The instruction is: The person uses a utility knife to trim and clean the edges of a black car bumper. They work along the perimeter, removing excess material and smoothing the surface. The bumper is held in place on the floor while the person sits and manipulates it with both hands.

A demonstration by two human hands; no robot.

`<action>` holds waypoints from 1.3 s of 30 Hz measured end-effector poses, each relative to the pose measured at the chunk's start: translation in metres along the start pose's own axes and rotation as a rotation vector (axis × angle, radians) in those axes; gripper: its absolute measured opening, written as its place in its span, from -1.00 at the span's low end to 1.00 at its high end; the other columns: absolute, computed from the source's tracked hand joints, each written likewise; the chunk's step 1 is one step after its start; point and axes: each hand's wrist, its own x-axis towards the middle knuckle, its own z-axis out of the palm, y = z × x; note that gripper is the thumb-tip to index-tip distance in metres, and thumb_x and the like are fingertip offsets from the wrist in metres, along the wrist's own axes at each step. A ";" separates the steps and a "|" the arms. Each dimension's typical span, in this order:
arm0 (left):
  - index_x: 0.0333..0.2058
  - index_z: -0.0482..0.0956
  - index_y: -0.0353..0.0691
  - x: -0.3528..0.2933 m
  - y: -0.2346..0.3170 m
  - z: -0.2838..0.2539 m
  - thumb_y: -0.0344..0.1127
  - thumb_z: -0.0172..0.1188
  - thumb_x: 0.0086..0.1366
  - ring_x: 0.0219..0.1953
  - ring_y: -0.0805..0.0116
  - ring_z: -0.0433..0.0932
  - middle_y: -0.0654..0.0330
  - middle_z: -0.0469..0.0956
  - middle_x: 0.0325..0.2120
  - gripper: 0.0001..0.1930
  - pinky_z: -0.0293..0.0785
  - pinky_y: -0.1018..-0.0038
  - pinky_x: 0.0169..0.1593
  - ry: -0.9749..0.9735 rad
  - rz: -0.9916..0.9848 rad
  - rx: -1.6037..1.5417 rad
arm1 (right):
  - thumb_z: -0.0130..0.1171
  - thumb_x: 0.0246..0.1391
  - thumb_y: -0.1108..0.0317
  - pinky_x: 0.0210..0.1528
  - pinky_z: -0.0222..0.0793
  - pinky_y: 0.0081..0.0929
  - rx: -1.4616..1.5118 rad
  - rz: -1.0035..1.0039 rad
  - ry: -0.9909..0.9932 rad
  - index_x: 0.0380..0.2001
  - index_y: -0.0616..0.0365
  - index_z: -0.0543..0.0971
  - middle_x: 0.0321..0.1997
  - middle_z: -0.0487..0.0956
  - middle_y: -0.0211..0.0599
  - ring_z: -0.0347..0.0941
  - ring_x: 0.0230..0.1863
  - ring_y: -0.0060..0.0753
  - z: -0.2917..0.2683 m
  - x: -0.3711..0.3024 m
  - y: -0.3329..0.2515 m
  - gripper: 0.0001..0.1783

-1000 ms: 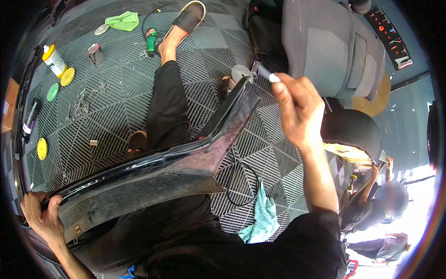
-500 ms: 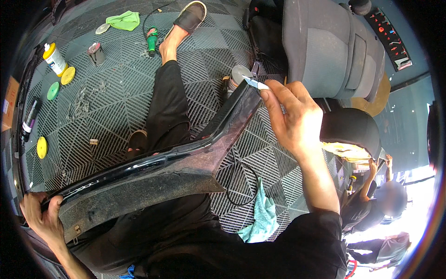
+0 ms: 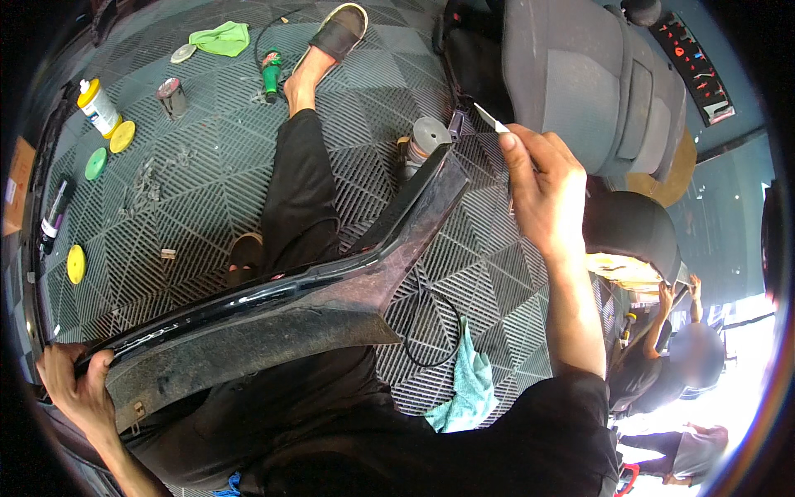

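A long black car trim panel lies across my lap, its glossy strip along the upper edge and its dusty, bare underside facing me. My left hand is closed round the panel's left end, thumb over the edge. At the other end the panel bends up into a narrow arm. Just right of that tip, and apart from it, is my right hand. Its thumb and fingers pinch a small pale knife-like blade that points up and to the left. The fingers hide the blade's lower part.
Beyond the panel tip stands a can with a grey disc on top. A grey car seat is at upper right. A teal cloth, a green bottle and a yellow-capped bottle lie or stand around. Another person works at right.
My right hand has drawn the blade off the panel's tip, up and to the right. My left hand and the panel stay where they were.
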 end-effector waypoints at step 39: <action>-0.41 0.43 -0.41 0.008 0.011 -0.004 -0.19 0.49 0.06 -0.32 0.17 0.33 0.12 0.37 -0.49 -0.56 0.28 0.34 -0.17 -0.002 -0.017 0.009 | 0.35 0.12 0.47 -0.14 0.46 -0.51 0.577 -0.160 -0.879 -0.15 0.21 0.72 -0.31 0.68 -0.37 0.55 -0.27 -0.51 -0.001 0.080 -0.009 -0.79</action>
